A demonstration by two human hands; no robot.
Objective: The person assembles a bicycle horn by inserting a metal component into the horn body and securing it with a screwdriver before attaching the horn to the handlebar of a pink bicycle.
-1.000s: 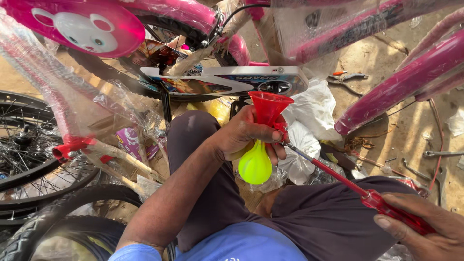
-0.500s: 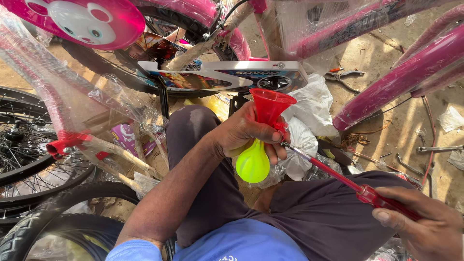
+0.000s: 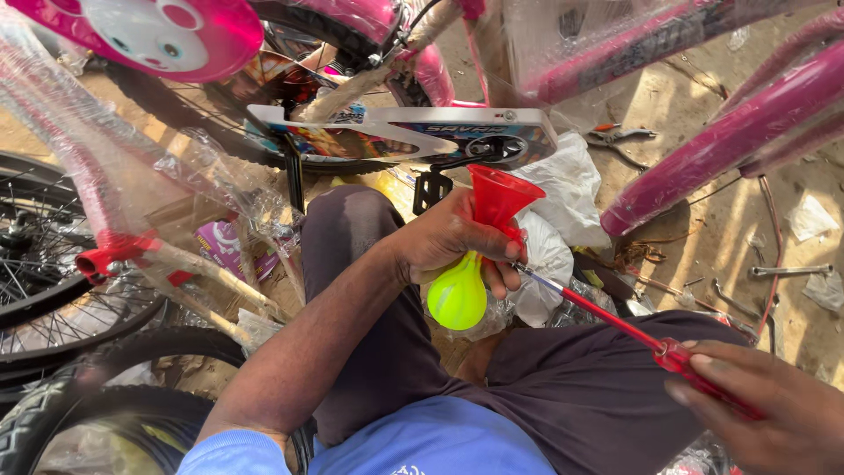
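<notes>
My left hand (image 3: 448, 242) grips a toy bicycle horn (image 3: 479, 246) at its middle; the horn has a red funnel mouth on top and a yellow-green rubber bulb below. My right hand (image 3: 765, 409) at the lower right holds a red-handled screwdriver (image 3: 642, 339). Its thin shaft runs up-left and the tip meets the horn just under my left fingers. Both hands are over my lap, above dark trousers.
A pink child's bicycle frame (image 3: 730, 132) wrapped in plastic crosses the top. A chain guard (image 3: 396, 136) and black pedal (image 3: 431, 189) sit just beyond the horn. Spoked wheels (image 3: 53, 281) lie at left. Pliers (image 3: 620, 136), spanners (image 3: 787, 273) and white wrapping (image 3: 563, 185) are on the dirt ground.
The view has shifted slightly. Both hands keep their hold on the horn and screwdriver, with the tip still at the horn.
</notes>
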